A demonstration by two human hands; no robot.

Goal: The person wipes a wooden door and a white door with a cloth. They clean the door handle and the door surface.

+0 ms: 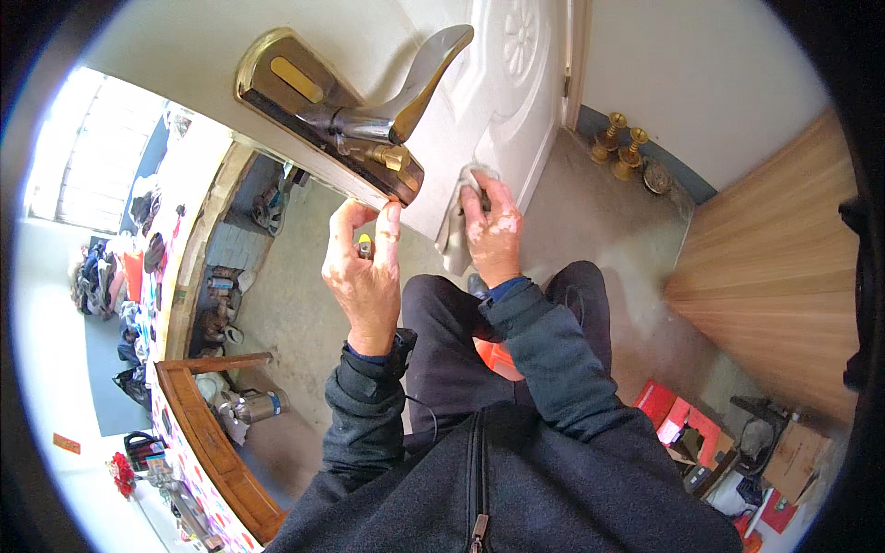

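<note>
The white panelled door (pixel 415 200) stands in front of me, with a brass and chrome lever handle (pixel 422 90) on a long backplate (pixel 290 90). A brass key or thumb-turn part (pixel 390 157) juts out below the lever. My left hand (pixel 363 283) has thumb and forefinger at the door's edge, by the backplate's lower end. A small tool with a yellow tip (pixel 365 243) sits within that hand; most of it is hidden. Bunched in my right hand (pixel 494 235) is a greyish-white cloth (pixel 453 238), held close to the door's face and lower corner.
An orange plastic stool (pixel 499 359) is under me. Brass candlesticks (pixel 626 155) stand by the far wall, near a wooden panel (pixel 774 269). Boxes (pixel 681 422) lie at lower right. To the left are a wooden table frame (pixel 221 460) and a metal flask (pixel 256 406).
</note>
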